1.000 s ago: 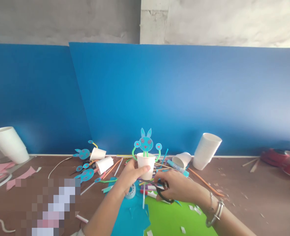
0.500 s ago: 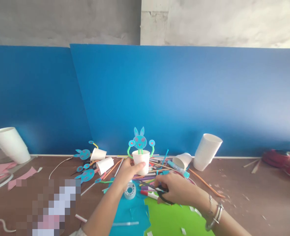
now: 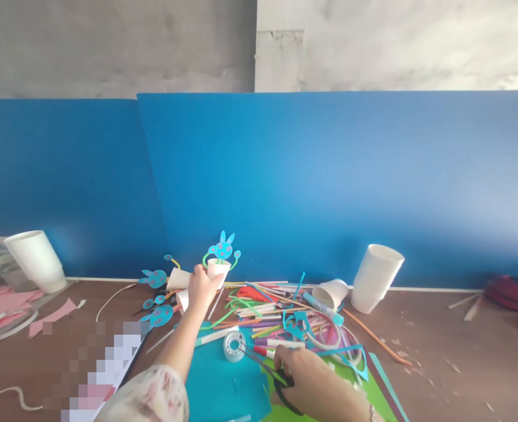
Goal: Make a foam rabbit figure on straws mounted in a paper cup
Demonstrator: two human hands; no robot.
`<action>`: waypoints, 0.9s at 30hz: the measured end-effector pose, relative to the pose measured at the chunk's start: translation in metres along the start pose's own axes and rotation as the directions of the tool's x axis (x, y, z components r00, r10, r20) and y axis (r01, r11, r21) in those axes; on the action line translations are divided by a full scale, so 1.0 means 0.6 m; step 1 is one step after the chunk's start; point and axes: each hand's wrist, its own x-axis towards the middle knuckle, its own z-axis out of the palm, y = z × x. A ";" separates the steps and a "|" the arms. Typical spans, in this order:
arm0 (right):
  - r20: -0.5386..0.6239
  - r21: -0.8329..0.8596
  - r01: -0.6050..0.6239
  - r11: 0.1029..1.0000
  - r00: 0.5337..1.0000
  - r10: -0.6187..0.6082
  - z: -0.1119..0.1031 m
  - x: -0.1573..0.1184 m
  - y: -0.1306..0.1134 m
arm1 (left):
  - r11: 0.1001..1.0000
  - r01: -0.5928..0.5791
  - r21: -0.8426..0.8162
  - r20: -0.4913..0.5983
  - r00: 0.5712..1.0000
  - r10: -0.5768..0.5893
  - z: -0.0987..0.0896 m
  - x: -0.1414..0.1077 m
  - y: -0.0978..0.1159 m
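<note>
My left hand (image 3: 205, 288) grips a white paper cup (image 3: 218, 269) near the blue board, fingers wrapped round it. From the cup rises a blue paper rabbit head (image 3: 223, 249) with green arms ending in blue discs. My right hand (image 3: 303, 375) is closed on black-handled scissors (image 3: 259, 358), their blades pointing left towards a tape roll (image 3: 234, 346). Left of the held cup lie a white cup (image 3: 179, 278) and two more blue rabbit heads (image 3: 156, 278); my left hand partly hides another cup there.
Straws and markers (image 3: 259, 310) are heaped mid-table, with blue paper (image 3: 224, 381) and green paper (image 3: 380, 390) in front. Stacked white cups (image 3: 377, 278) stand right, others (image 3: 37, 261) left. A tipped cup (image 3: 330, 293) lies behind the heap.
My left hand has carried the cup with its rabbit to the left, beside the lying cups. My right hand has moved lower with the scissors, uncovering more of the heap.
</note>
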 end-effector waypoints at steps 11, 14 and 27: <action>-0.001 0.023 -0.020 1.000 1.000 0.020 0.007 -0.010 0.013 | 0.962 -0.024 0.271 -0.051 0.998 0.040 -0.008 -0.031 -0.034; 0.018 -0.006 -0.080 0.997 0.997 0.081 0.006 -0.013 0.012 | 0.954 -0.046 0.297 -0.071 0.995 0.070 -0.009 -0.036 -0.032; 0.153 0.005 -0.141 0.990 0.978 0.138 0.008 -0.010 0.033 | 0.811 -0.098 0.577 -0.177 0.954 0.241 -0.009 -0.055 -0.038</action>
